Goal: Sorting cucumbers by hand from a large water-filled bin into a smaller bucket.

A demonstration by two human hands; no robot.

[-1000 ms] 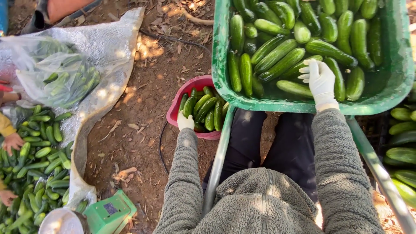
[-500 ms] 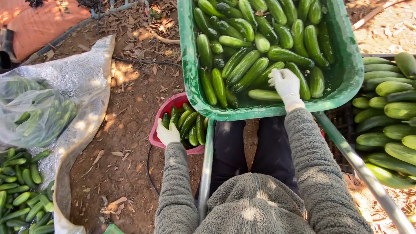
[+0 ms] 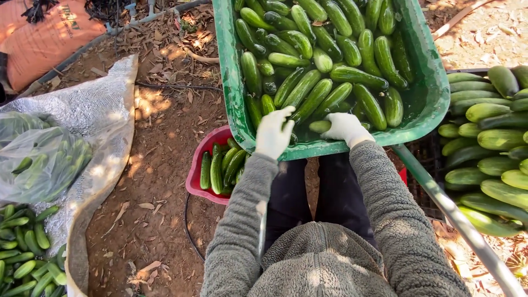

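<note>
A green wheelbarrow tub (image 3: 430, 104) in front of me is full of dark green cucumbers (image 3: 308, 91). Both of my hands wear white gloves and reach over its near rim. My left hand (image 3: 273, 133) lies with fingers spread on the cucumbers at the tub's front left corner, holding nothing. My right hand (image 3: 345, 127) is curled around a pale green cucumber (image 3: 319, 126) lying crosswise at the front of the tub. Below the rim, to my left, a red basin (image 3: 196, 173) holds several small cucumbers (image 3: 220, 165) standing on end.
A black crate (image 3: 426, 151) of larger cucumbers (image 3: 484, 137) sits at my right, behind the wheelbarrow's metal handle (image 3: 459, 220). At left a silver sheet (image 3: 99, 104) carries a clear bag of cucumbers (image 3: 38, 159) and a loose cucumber pile (image 3: 22, 247). An orange sack (image 3: 38, 38) lies at the far left.
My left hand left the red basin and rose onto the cucumbers in the green tub. My right hand slid toward the near rim and closed on a cucumber.
</note>
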